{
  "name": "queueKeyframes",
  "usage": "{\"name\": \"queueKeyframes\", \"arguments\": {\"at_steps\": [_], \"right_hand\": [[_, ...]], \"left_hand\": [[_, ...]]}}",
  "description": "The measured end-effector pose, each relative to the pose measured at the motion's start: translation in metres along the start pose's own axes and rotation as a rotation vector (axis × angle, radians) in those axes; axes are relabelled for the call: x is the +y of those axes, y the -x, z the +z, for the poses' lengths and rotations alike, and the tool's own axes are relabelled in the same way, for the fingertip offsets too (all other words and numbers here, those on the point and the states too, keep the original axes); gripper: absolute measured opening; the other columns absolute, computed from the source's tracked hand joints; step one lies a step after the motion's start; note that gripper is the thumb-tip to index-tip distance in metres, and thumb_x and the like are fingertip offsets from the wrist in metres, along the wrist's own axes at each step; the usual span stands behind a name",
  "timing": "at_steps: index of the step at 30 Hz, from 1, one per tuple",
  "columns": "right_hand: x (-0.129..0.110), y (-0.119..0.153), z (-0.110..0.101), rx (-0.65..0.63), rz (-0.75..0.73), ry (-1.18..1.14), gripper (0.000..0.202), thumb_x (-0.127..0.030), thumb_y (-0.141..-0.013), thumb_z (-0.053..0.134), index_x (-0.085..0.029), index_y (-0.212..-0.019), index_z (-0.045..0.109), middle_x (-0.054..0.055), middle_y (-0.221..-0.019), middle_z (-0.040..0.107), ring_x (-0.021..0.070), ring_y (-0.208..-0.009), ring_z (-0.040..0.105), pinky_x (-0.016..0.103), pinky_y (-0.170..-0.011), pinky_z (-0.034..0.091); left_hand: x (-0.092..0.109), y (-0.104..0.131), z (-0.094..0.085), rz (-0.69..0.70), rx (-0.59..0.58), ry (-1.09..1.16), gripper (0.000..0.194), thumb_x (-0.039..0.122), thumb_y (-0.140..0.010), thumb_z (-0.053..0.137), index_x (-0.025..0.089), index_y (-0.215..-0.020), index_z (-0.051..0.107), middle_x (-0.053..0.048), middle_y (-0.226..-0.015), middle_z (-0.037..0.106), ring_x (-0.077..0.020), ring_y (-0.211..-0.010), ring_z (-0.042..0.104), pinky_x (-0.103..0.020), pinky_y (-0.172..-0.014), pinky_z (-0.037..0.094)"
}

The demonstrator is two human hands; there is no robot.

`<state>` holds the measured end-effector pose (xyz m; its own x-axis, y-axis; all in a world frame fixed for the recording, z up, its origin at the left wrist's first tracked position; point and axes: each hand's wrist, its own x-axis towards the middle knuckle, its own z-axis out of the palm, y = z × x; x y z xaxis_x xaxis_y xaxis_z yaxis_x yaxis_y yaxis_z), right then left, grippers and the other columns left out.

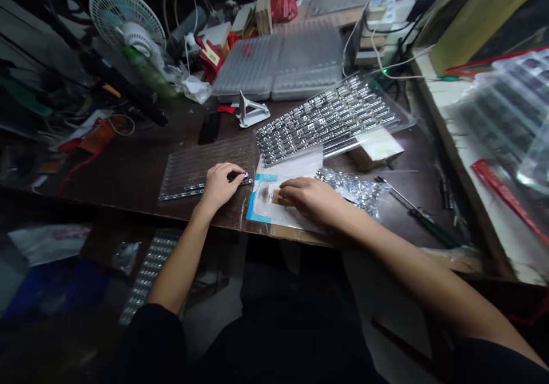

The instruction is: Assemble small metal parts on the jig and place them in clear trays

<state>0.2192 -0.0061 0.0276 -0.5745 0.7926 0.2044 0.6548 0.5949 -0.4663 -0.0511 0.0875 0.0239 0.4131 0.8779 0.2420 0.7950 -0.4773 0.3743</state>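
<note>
At mid-frame, the left hand (221,186) pinches a small metal part (246,175) between thumb and forefinger at the right end of a ridged clear plastic tray (184,166). Right of it, the right hand (311,198) bends its fingers over a small brown block (279,197) on a white sheet (286,218) edged with blue tape (261,218); whether it grips, I cannot tell. Loose metal parts (355,189) lie beside that hand. Upper left, a red packet's pale label (211,56) is too small to read; lower left, a white bag's pinkish print (71,232) is blurred.
</note>
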Motion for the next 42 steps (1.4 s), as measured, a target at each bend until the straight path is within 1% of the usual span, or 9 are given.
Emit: {"name": "queueKeyframes", "arguments": {"at_steps": [5, 9, 14, 19, 23, 29, 33, 37, 42], "right_hand": [[0.009, 0.009, -0.02, -0.014, 0.164, 0.062, 0.026, -0.012, -0.092, 0.054, -0.018, -0.109, 0.072, 0.01, -0.106, 0.074, 0.02, -0.087, 0.067, 0.029, -0.069, 0.043], [0.011, 0.015, -0.026, -0.07, 0.292, 0.11, 0.025, -0.013, -0.092, 0.054, -0.019, -0.105, 0.074, 0.01, -0.104, 0.074, 0.0212, -0.082, 0.068, 0.03, -0.063, 0.04], [0.009, 0.018, -0.027, -0.153, 0.335, 0.196, 0.016, -0.02, -0.09, 0.061, -0.016, -0.097, 0.075, 0.014, -0.103, 0.073, 0.0235, -0.081, 0.068, 0.03, -0.061, 0.041], [0.004, 0.017, -0.024, -0.16, 0.352, 0.23, 0.022, -0.011, -0.091, 0.053, -0.013, -0.095, 0.074, 0.017, -0.1, 0.074, 0.0264, -0.083, 0.071, 0.032, -0.061, 0.043], [0.004, 0.018, -0.023, -0.17, 0.329, 0.219, 0.023, -0.007, -0.088, 0.053, -0.013, -0.093, 0.074, 0.017, -0.098, 0.075, 0.0272, -0.085, 0.072, 0.032, -0.062, 0.044], [0.014, 0.019, -0.025, -0.107, 0.312, 0.101, 0.02, -0.016, -0.09, 0.057, -0.021, -0.097, 0.075, 0.01, -0.1, 0.076, 0.0228, -0.088, 0.071, 0.028, -0.071, 0.047], [0.026, 0.017, -0.024, 0.003, 0.248, -0.086, 0.023, -0.008, -0.087, 0.059, -0.017, -0.099, 0.075, 0.008, -0.101, 0.077, 0.019, -0.092, 0.071, 0.026, -0.08, 0.049], [0.032, 0.014, -0.021, 0.11, 0.213, -0.155, 0.03, 0.002, -0.08, 0.055, -0.011, -0.099, 0.075, 0.01, -0.101, 0.077, 0.0193, -0.093, 0.07, 0.027, -0.085, 0.05], [0.031, 0.013, -0.018, 0.125, 0.248, -0.157, 0.032, 0.0, -0.077, 0.055, -0.012, -0.097, 0.076, 0.01, -0.098, 0.076, 0.0202, -0.09, 0.068, 0.028, -0.084, 0.05]], "left_hand": [[0.0, -0.004, -0.007, 0.014, 0.018, 0.01, 0.013, 0.029, -0.088, 0.063, 0.022, -0.087, 0.074, -0.005, -0.096, 0.076, -0.0231, -0.095, 0.066, -0.039, -0.093, 0.049], [0.005, -0.008, -0.003, 0.018, -0.041, -0.013, 0.014, 0.028, -0.088, 0.061, 0.022, -0.087, 0.074, -0.005, -0.098, 0.075, -0.0232, -0.097, 0.066, -0.04, -0.096, 0.046], [0.004, -0.007, -0.012, -0.035, -0.084, -0.164, 0.013, 0.029, -0.088, 0.062, 0.023, -0.086, 0.074, -0.005, -0.105, 0.073, -0.0265, -0.104, 0.062, -0.044, -0.102, 0.042], [0.013, -0.013, -0.025, -0.022, -0.094, -0.259, 0.015, 0.026, -0.087, 0.06, 0.024, -0.096, 0.072, -0.006, -0.112, 0.071, -0.0294, -0.109, 0.059, -0.045, -0.101, 0.042], [0.05, -0.036, -0.01, 0.103, -0.082, -0.14, 0.014, 0.028, -0.088, 0.06, 0.024, -0.096, 0.072, -0.005, -0.109, 0.072, -0.0275, -0.107, 0.06, -0.044, -0.103, 0.042], [0.139, -0.097, 0.043, 0.407, -0.03, 0.11, 0.013, 0.021, -0.088, 0.063, 0.023, -0.097, 0.073, -0.005, -0.108, 0.071, -0.025, -0.106, 0.06, -0.043, -0.104, 0.041], [0.184, -0.128, 0.074, 0.483, 0.027, 0.118, 0.01, 0.021, -0.084, 0.07, 0.019, -0.094, 0.073, -0.008, -0.106, 0.068, -0.0284, -0.109, 0.056, -0.045, -0.102, 0.041], [0.203, -0.138, 0.09, 0.479, 0.051, 0.043, 0.008, 0.022, -0.081, 0.076, 0.016, -0.08, 0.071, -0.011, -0.103, 0.066, -0.0316, -0.108, 0.055, -0.046, -0.097, 0.043], [0.2, -0.137, 0.092, 0.461, 0.031, 0.072, 0.005, 0.014, -0.084, 0.071, 0.014, -0.083, 0.066, -0.012, -0.101, 0.066, -0.0309, -0.105, 0.059, -0.046, -0.095, 0.046]]}}
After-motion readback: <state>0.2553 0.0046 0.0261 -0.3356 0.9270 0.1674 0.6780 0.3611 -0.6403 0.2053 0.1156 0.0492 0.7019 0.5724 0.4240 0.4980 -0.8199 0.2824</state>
